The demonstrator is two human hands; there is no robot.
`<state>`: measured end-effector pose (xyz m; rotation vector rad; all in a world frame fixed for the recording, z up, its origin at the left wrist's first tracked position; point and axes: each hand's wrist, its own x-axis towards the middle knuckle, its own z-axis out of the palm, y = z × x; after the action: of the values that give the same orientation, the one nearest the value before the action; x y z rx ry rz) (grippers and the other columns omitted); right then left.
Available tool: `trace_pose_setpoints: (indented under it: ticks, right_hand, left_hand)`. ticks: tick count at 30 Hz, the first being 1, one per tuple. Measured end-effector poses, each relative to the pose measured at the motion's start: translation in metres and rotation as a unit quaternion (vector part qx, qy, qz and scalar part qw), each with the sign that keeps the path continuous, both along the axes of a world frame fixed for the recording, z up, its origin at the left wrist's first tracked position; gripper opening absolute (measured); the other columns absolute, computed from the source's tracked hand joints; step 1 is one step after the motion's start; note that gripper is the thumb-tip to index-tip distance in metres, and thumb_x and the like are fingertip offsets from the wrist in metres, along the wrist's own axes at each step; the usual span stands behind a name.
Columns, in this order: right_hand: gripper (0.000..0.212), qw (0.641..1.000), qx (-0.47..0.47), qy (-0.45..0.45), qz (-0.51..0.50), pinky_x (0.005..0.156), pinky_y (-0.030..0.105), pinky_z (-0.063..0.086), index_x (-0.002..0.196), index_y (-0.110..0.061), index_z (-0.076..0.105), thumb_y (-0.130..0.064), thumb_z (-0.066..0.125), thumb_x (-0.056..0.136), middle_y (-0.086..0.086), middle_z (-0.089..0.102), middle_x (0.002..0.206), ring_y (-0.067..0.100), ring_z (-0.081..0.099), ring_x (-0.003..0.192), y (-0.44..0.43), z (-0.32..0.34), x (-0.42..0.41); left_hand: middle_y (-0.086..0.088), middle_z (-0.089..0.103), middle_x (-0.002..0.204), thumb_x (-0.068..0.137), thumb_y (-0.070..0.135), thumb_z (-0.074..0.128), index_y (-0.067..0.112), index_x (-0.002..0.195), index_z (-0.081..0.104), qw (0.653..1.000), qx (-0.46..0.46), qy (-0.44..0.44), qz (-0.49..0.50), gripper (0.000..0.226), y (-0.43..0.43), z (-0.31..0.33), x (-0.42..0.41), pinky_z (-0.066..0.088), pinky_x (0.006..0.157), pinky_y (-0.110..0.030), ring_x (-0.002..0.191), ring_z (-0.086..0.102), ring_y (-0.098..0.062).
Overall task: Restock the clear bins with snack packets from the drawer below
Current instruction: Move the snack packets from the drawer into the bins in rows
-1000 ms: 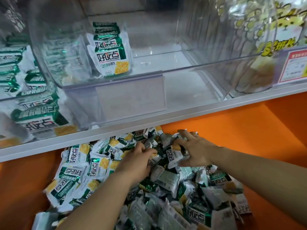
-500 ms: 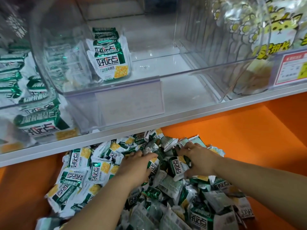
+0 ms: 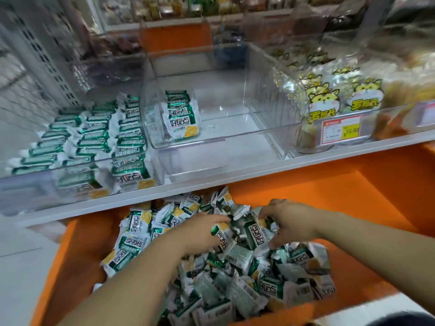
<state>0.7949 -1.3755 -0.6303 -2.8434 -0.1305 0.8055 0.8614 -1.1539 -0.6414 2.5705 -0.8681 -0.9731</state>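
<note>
Two hands in drawer (image 3: 329, 191) | left hand (image 3: 200, 230): fingers curled round snack packets (image 3: 237, 257) | right hand (image 3: 290, 222): fingers clamped on snack packets

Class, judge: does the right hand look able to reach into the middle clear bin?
Probably yes. The right hand grips packets in the orange drawer just below the shelf. The middle clear bin is open-topped and mostly bare, so only its low front wall needs clearing.
</note>
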Motion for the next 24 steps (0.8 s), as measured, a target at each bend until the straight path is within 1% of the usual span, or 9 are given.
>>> trace_pose_setpoints:
  ticks: [3,5,7,11,13,16,20,22,24]
  right_hand:
    - [0.067,1.0,-0.004,-0.018,0.014,0.085,0.035,0.047,0.131,-0.028,0.046,-0.05,0.075,0.075,0.003,0.049,0.124,0.02,0.051,0.101,0.005,0.036,-0.017]
    - [0.067,0.999,-0.008,-0.042,0.027,0.085,0.035,0.045,0.132,-0.028,0.045,-0.052,0.073,0.076,0.001,0.051,0.12,0.02,0.05,0.104,0.01,0.063,-0.028]
    - [0.068,0.997,-0.006,-0.071,0.035,0.088,0.033,0.043,0.133,-0.029,0.044,-0.052,0.073,0.076,-0.001,0.052,0.122,0.019,0.048,0.109,0.016,0.086,-0.037]
    - [0.066,0.991,0.026,-0.131,0.026,0.082,0.027,0.038,0.132,-0.029,0.044,-0.05,0.073,0.076,-0.003,0.05,0.129,0.012,0.045,0.102,0.031,0.128,-0.055]
    - [0.067,0.985,0.048,-0.163,0.008,0.079,0.025,0.035,0.132,-0.03,0.044,-0.048,0.074,0.076,-0.003,0.05,0.128,0.01,0.043,0.099,0.039,0.143,-0.063]
    - [0.063,0.968,0.068,-0.242,-0.017,0.087,0.03,0.042,0.128,-0.032,0.046,-0.048,0.076,0.074,-0.003,0.051,0.122,0.016,0.048,0.109,0.053,0.155,-0.072]
    - [0.064,0.931,0.102,-0.347,-0.053,0.095,0.032,0.041,0.131,-0.033,0.044,-0.048,0.074,0.076,-0.008,0.046,0.129,0.016,0.04,0.118,0.07,0.15,-0.082]
    - [0.063,0.914,0.123,-0.379,-0.071,0.092,0.026,0.039,0.132,-0.033,0.044,-0.044,0.074,0.078,-0.011,0.044,0.13,0.013,0.037,0.119,0.073,0.142,-0.086]
    - [0.061,0.906,0.145,-0.389,-0.087,0.091,0.023,0.037,0.132,-0.034,0.044,-0.041,0.073,0.078,-0.014,0.043,0.13,0.009,0.035,0.121,0.076,0.134,-0.088]
  left_hand:
    - [0.002,0.03,0.155,0.094,0.021,0.053,0.047,0.147,0.017,1.0,-0.002,-0.006,0.001,0.069,0.007,0.036,-0.021,0.047,0.093,-0.026,0.114,0.057,-0.012]
    - [0.0,0.043,0.146,0.094,0.023,0.053,0.05,0.147,0.007,1.0,-0.013,-0.022,0.01,0.075,0.013,0.056,-0.036,0.047,0.059,-0.015,0.063,0.058,0.0]
    - [-0.004,0.055,0.13,0.093,0.025,0.055,0.05,0.147,0.003,0.998,-0.045,-0.036,0.028,0.079,0.02,0.074,-0.048,0.04,0.044,-0.017,0.043,0.045,-0.002]
    - [0.003,0.048,0.135,0.089,0.032,0.062,0.045,0.145,0.018,0.985,-0.127,-0.056,0.104,0.072,0.034,0.109,-0.071,0.053,0.078,-0.033,0.084,0.061,-0.017]
    - [0.009,0.046,0.127,0.09,0.03,0.062,0.042,0.142,0.028,0.971,-0.176,-0.064,0.15,0.064,0.041,0.121,-0.08,0.052,0.068,-0.023,0.086,0.064,-0.015]
    - [0.011,0.051,0.116,0.09,0.022,0.063,0.04,0.137,0.039,0.931,-0.279,-0.048,0.232,0.055,0.048,0.131,-0.091,0.037,0.043,-0.013,0.063,0.058,-0.01]
    - [0.013,0.045,0.126,0.089,0.033,0.063,0.044,0.133,0.04,0.882,-0.352,-0.059,0.307,0.051,0.053,0.14,-0.099,0.044,0.063,-0.018,0.093,0.066,-0.021]
    - [0.01,0.052,0.119,0.089,0.032,0.063,0.039,0.134,0.041,0.863,-0.383,-0.045,0.325,0.051,0.053,0.142,-0.101,0.043,0.068,-0.017,0.098,0.063,-0.008]
    - [0.009,0.062,0.104,0.089,0.028,0.064,0.034,0.13,0.042,0.851,-0.406,-0.023,0.332,0.046,0.051,0.142,-0.102,0.041,0.062,-0.004,0.08,0.06,0.011]
